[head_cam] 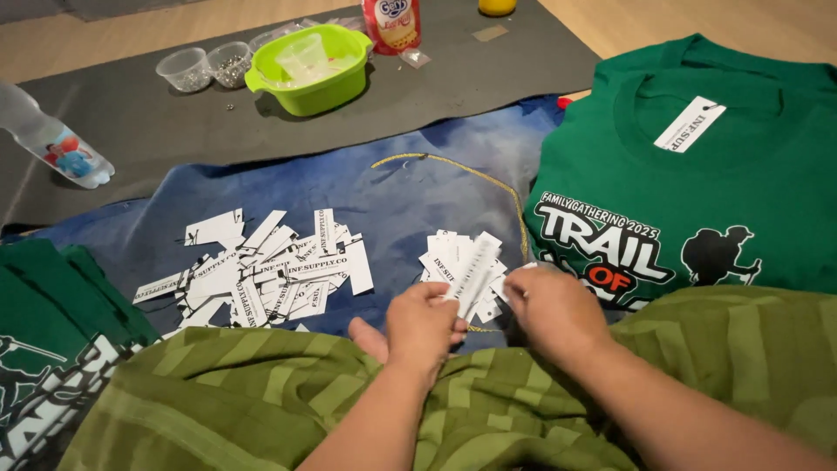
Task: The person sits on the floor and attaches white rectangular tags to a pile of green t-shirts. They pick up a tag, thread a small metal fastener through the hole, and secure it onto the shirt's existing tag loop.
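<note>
My left hand (pixel 420 324) and my right hand (pixel 553 307) meet over a small stack of white paper tags (pixel 453 257) on a blue cloth (pixel 392 187). Together they pinch one long white tag (pixel 475 277), which is tilted upward between their fingertips. A larger loose pile of white printed tags (pixel 261 270) lies to the left on the same cloth. A thin gold cord (pixel 471 174) curves across the cloth above the small stack. My lap is covered by green striped fabric (pixel 261 392).
A folded green T-shirt (pixel 697 174) with a white tag at its collar lies at the right. More green shirts (pixel 44 349) lie at the left. Farther back on a dark mat stand a lime bowl (pixel 309 74), clear cups (pixel 187 68), a plastic bottle (pixel 52 139) and a pouch (pixel 392 24).
</note>
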